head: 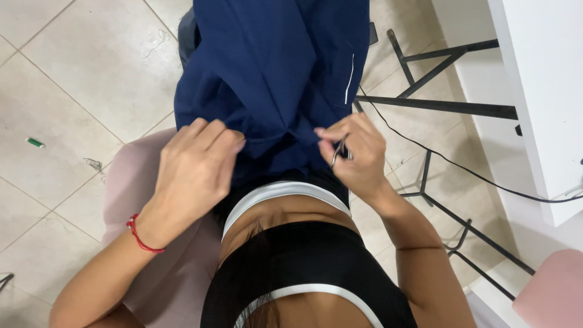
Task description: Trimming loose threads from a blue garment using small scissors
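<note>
Bunching at lap: dark navy blue fabric (273, 67) is pinched by left hand (194, 170) fingers; small metal snips (339, 152) are clamped in right hand (358, 158); tiled floor (79, 79) open leftward.

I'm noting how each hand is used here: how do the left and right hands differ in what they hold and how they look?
The left hand grips only the navy fabric, while the right hand also holds small metal snips. The left wrist wears a red string bracelet; the right wrist is bare. The left hand shows its back with fingers curled under; the right hand pinches with fingertips. Both touch the same cloth on the lap.
</note>
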